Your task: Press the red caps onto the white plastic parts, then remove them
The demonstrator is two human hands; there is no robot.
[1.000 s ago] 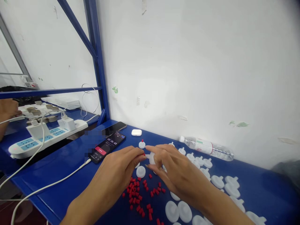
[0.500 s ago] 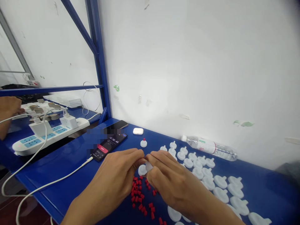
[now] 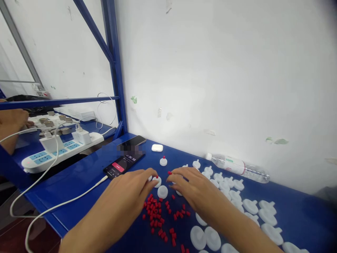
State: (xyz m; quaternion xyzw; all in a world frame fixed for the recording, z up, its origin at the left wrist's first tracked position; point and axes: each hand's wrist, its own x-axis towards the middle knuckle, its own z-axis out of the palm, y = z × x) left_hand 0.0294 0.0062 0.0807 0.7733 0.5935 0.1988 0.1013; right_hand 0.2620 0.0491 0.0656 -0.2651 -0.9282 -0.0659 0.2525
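My left hand (image 3: 135, 189) is bent with its thumb and index finger apart, close beside a white dome-shaped piece with a small red cap (image 3: 157, 181) on its tip. A bit of another white piece shows between those fingers. At the fingertips of my right hand (image 3: 193, 186) is a red cap (image 3: 170, 173); the fingers partly hide whatever is under it. A plain white disc piece (image 3: 162, 192) lies between the hands. Loose red caps (image 3: 155, 212) are scattered in front of it. Farther back stands another red-tipped white piece (image 3: 163, 161).
Many white stemmed discs (image 3: 250, 206) spread over the right of the blue table. A plastic bottle (image 3: 238, 166) lies by the wall. Phones (image 3: 125, 164), a white case (image 3: 157, 148) and a power strip (image 3: 63, 151) are leftward. Another person's hand (image 3: 13, 121) is at far left.
My hands were together around a white piece and have now come apart. A red-tipped white piece now shows by my left fingertips, and a red cap at my right ones.
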